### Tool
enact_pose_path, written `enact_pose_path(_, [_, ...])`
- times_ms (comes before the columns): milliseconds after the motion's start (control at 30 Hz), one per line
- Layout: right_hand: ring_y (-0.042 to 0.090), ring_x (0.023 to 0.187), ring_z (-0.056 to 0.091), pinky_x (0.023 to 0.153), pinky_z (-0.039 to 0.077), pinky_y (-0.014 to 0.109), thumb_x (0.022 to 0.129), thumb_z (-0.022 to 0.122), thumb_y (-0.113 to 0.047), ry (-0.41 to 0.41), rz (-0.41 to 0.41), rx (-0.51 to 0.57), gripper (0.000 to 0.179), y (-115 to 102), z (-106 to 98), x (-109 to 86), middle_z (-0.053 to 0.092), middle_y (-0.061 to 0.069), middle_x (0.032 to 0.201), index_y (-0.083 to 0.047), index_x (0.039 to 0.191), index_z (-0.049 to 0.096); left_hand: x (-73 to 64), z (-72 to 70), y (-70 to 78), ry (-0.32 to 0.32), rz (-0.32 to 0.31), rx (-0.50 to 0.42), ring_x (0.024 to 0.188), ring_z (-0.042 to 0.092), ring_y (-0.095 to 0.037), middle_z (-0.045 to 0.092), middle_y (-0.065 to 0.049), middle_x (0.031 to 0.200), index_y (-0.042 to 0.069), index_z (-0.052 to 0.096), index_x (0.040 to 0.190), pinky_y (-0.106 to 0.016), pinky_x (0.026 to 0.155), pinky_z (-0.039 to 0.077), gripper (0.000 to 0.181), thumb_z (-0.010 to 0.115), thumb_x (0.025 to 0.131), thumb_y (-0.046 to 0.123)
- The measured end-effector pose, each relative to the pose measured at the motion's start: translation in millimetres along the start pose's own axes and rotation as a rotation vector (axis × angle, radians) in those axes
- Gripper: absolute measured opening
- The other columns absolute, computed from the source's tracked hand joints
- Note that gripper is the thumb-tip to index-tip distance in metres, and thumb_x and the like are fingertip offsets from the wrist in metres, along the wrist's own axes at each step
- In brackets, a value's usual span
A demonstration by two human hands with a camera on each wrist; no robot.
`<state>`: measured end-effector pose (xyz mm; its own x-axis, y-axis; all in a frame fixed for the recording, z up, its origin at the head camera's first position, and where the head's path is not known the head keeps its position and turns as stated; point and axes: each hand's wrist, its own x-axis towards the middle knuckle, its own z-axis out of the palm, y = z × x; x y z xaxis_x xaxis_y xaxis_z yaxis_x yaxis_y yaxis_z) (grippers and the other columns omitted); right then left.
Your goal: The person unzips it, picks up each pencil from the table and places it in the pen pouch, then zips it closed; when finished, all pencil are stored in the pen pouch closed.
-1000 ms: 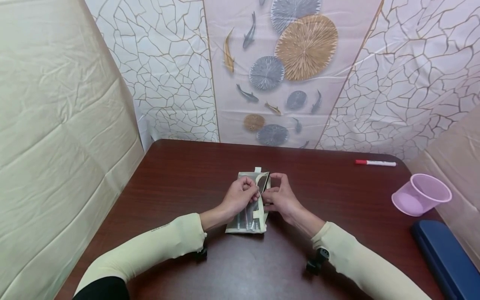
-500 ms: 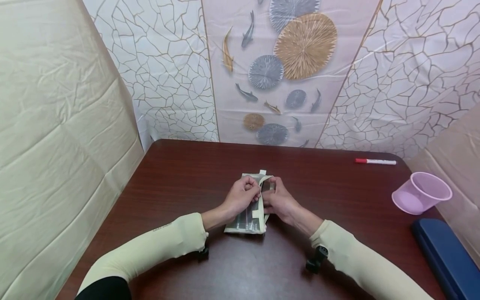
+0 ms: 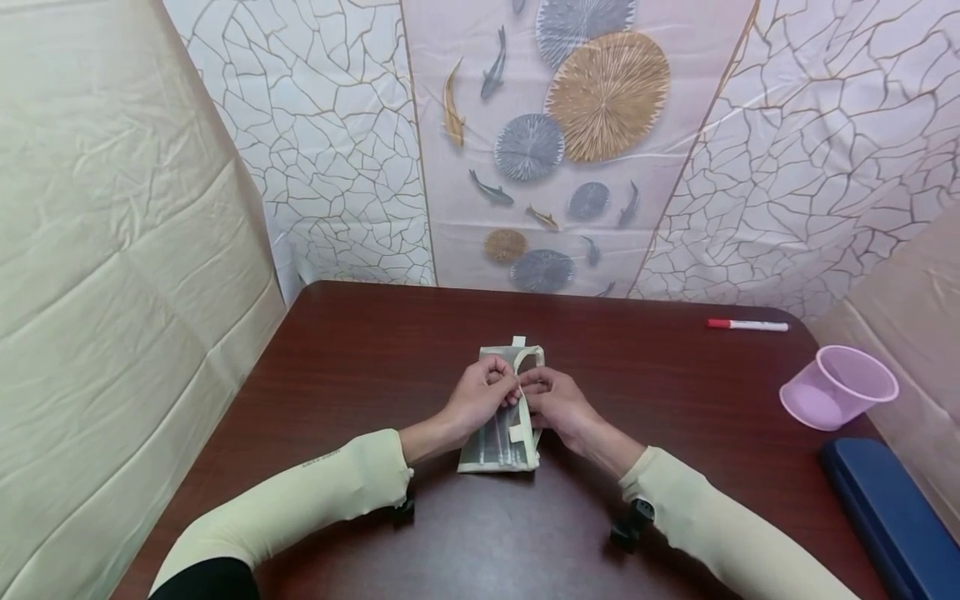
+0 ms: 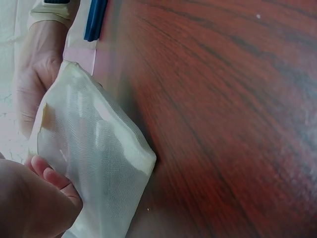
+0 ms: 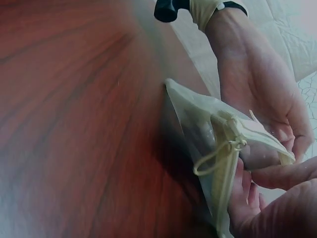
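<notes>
A see-through mesh zip pouch [image 3: 495,437] with cream edging lies at the middle of the table, its zip side open toward the right. Several slim, pale stick-like things show faintly through the mesh. My left hand [image 3: 483,392] pinches the cream edge of the opening between thumb and curled fingers. Across from it, my right hand [image 3: 561,408] has its fingers bent at the opening, thumb and forefinger at the same edge. In the right wrist view a zip pull cord [image 5: 205,161] hangs from the zip end. Whatever the right fingertips touch inside is partly hidden.
On the brown table [image 3: 360,350], a red-capped white marker [image 3: 750,326] lies at the back right. A pink cup [image 3: 836,387] leans over near the right edge. In front of it is a long dark-blue case [image 3: 892,512]. Patterned cloth hangs behind the table.
The right forefinger has come down from the pouch's far corner toward the left fingertips. A thin dark strip seen at the opening a second ago no longer shows. The left hand hardly moved.
</notes>
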<state>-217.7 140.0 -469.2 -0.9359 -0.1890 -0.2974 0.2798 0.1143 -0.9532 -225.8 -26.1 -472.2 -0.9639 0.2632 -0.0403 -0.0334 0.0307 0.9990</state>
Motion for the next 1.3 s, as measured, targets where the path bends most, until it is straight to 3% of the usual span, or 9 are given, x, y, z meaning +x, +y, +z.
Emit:
enact_pose_path(200, [0.018, 0.088, 0.069, 0.077, 0.065, 0.038, 0.096, 0.064, -0.001, -0.005, -0.056, -0.06, 0.037, -5, -12, -8.4, 0.069, 0.014, 0.109, 0.006, 0.131, 0.056, -1.3, -2.5, 1.8, 0.015, -0.004, -0.009, 0.07, 0.064, -0.008, 0.066, 0.002, 0.076, 0.007, 0.056, 0.094, -0.02, 0.069, 0.053, 0.008, 0.062, 0.099, 0.005])
enact_pose_path(367, [0.024, 0.09, 0.07, 0.073, 0.066, 0.04, 0.097, 0.064, -0.003, -0.035, -0.084, -0.121, 0.036, -7, -24, -20.7, 0.068, 0.017, 0.107, 0.008, 0.13, 0.054, 0.8, -5.9, 2.9, 0.025, 0.0, -0.012, 0.071, 0.064, -0.008, 0.066, 0.002, 0.076, 0.007, 0.057, 0.095, -0.021, 0.069, 0.054, 0.008, 0.062, 0.1, 0.004])
enact_pose_path(633, [0.027, 0.07, 0.068, 0.057, 0.062, 0.044, 0.097, 0.07, -0.01, -0.217, -0.147, -0.427, 0.022, -1, -33, -50.5, 0.07, 0.022, 0.093, 0.003, 0.114, 0.063, 1.6, -11.2, 3.4, 0.046, -0.004, -0.028, 0.072, 0.063, -0.01, 0.066, 0.0, 0.079, 0.008, 0.057, 0.096, -0.022, 0.07, 0.054, 0.008, 0.063, 0.101, 0.005])
enact_pose_path(733, [0.024, 0.066, 0.067, 0.051, 0.06, 0.042, 0.098, 0.07, -0.013, -0.246, -0.156, -0.486, 0.017, 3, -32, -58.0, 0.071, 0.019, 0.088, 0.0, 0.11, 0.067, 0.2, -11.6, 4.6, 0.055, -0.005, -0.03, 0.072, 0.063, -0.01, 0.066, 0.0, 0.079, 0.007, 0.057, 0.096, -0.022, 0.07, 0.054, 0.007, 0.063, 0.101, 0.005])
enact_pose_path(967, [0.014, 0.064, 0.06, 0.048, 0.053, 0.029, 0.102, 0.064, -0.009, -0.305, -0.116, -0.399, 0.024, 11, -29, -59.7, 0.071, 0.014, 0.086, 0.005, 0.122, 0.067, -0.5, -11.0, 5.5, 0.075, 0.011, -0.039, 0.072, 0.063, -0.009, 0.065, 0.001, 0.077, 0.007, 0.057, 0.095, -0.022, 0.07, 0.053, 0.007, 0.062, 0.1, 0.004])
enact_pose_path(1300, [0.01, 0.056, 0.052, 0.045, 0.043, 0.022, 0.101, 0.069, -0.014, -0.371, -0.158, -0.316, 0.021, 16, -24, -56.8, 0.065, 0.012, 0.087, 0.001, 0.114, 0.066, 1.3, -11.6, 5.5, 0.112, 0.047, -0.018, 0.07, 0.062, -0.008, 0.064, 0.004, 0.074, 0.009, 0.057, 0.093, -0.02, 0.069, 0.052, 0.009, 0.062, 0.099, 0.004])
